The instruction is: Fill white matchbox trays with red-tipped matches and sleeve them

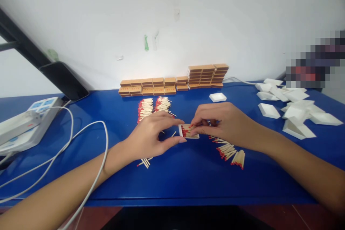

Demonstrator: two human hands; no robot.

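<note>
A small white matchbox tray (180,130) filled with red-tipped matches (186,130) is at the middle of the blue table. My left hand (152,133) grips its left end between thumb and fingers. Over the tray's right part, my right hand (223,122) is closed, thumb and fingertips on the matches in it. Beyond my left hand lie two heaps of matches, a left heap (145,107) and a right heap (162,104). Loose matches (146,162) lie just below that hand. Several small bunches of matches (228,151) spread below my right hand.
Closed matchboxes (153,87) stand in rows along the wall, with a taller stack (206,75) at their right. One white tray (217,97) lies apart from a pile of trays (296,106). At left are a power strip (40,125), white cables (106,140) and a black stand (64,79).
</note>
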